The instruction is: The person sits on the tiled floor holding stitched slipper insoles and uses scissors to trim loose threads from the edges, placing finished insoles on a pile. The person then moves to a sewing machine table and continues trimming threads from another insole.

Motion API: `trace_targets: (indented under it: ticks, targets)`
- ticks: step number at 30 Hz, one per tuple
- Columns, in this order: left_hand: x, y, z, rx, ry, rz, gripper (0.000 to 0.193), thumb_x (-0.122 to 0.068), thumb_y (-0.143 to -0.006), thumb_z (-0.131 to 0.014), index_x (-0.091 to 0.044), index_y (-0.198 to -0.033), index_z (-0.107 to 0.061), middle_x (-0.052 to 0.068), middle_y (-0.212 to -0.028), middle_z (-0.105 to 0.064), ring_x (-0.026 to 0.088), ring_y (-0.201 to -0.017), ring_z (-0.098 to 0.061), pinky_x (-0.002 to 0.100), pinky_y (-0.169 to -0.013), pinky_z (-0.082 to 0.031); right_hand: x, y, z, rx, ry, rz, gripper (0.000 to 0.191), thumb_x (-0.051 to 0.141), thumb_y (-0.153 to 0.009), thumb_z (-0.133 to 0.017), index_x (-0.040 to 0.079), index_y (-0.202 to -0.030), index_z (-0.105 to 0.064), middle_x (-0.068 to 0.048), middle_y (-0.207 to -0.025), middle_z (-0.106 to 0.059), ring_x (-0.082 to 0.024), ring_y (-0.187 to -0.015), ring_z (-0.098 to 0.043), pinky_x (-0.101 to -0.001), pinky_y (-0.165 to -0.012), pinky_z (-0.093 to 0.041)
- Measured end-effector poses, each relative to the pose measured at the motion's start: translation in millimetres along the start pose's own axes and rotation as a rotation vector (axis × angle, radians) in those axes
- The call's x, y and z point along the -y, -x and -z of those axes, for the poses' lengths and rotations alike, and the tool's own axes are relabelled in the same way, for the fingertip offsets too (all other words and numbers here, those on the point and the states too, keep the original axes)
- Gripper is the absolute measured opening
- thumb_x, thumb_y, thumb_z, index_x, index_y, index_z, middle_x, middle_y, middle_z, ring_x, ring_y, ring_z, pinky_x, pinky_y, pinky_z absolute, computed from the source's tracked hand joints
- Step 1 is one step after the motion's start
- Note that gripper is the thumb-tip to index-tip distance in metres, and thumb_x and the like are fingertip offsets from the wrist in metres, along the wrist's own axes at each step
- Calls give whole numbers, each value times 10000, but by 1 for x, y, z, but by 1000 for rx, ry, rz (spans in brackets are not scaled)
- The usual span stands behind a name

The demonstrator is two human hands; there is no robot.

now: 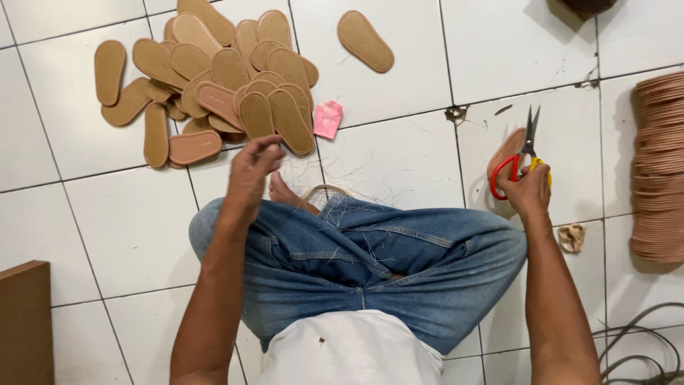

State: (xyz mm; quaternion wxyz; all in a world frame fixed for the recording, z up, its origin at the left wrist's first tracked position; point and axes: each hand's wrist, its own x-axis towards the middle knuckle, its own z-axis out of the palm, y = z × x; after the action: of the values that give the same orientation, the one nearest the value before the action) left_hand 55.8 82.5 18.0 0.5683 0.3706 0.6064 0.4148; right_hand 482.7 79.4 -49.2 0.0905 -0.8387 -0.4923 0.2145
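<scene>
I sit cross-legged in blue jeans on a white tiled floor. My right hand grips scissors with one red and one yellow handle, blades pointing away, and holds a tan shoe insole against them. My left hand hovers above my left knee with fingers pinched together; whether it holds a thread I cannot tell. It is just below a pile of tan insoles.
A single insole lies apart at the top. A pink paper scrap sits beside the pile. A tall stack of insoles stands at right, cables lower right, brown board lower left. Loose threads litter the floor near my feet.
</scene>
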Motion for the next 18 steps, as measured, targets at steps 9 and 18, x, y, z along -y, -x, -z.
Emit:
trace_targets:
  ticks: [9, 18]
  targets:
    - [17, -3, -22, 245, -306, 114, 418, -327, -983, -647, -55, -1300, -651, 117, -1078, -730, 198, -957, -673, 328, -819, -559, 73, -16, 4, -134, 98, 376, 433, 236, -955, -816, -34, -1129, -526, -200, -1065, -631, -375, -1009, -622, -498, -828, -515]
    - [48, -15, -30, 154, -284, 71, 400, -325, -954, -664, -56, -1250, -674, 88, -1092, -758, 183, -849, -705, 320, -737, -577, 251, -35, -51, -163, -166, 622, 607, 175, -772, -895, -33, -1146, -465, -196, -1047, -610, -376, -968, -604, -484, -789, -504]
